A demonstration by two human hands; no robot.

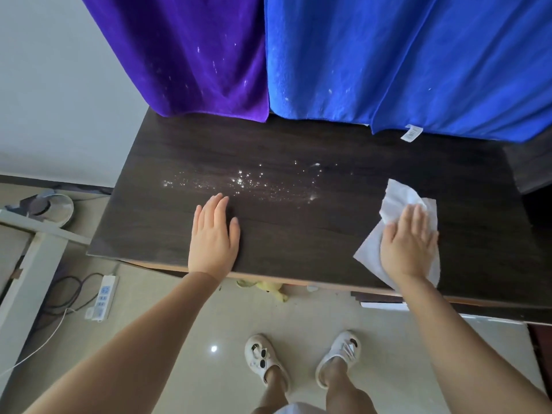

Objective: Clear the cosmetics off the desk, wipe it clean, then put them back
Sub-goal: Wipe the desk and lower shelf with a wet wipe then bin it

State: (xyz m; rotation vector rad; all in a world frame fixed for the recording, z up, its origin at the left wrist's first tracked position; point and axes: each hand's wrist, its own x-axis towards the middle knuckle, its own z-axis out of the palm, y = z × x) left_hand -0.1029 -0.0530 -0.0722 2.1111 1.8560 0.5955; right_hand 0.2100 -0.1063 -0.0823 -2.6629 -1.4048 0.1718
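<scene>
Now, looking down from the head camera, a dark wooden desk [298, 228] fills the middle of the picture. It is the landmark for everything else.

On the desk, near its front edge and left of its middle, the left hand [214, 234] lies flat with straight fingers close together. It holds nothing and only rests on the wood.

On the right part of the desk, the right hand [408, 240] lies flat with straight fingers on a white cloth [398, 198]. The cloth is crumpled and sticks out from under the hand toward the back of the desk and toward its front edge. The hand presses it down on the wood.

Between the two hands and a little farther back on the desk is a patch of small shiny wet drops [248, 180].

No cosmetics can be seen on the desk.

Behind the desk hang two towels. A purple towel [191, 55] hangs over the back left part and a blue towel [403, 61] hangs over the back right part, with a small white tag [411, 133] at its bottom edge.

On the floor left of the desk lies a white power strip [103, 297] with dark cables beside it. In front of the desk, two feet stand in white slippers [263, 357]
</scene>
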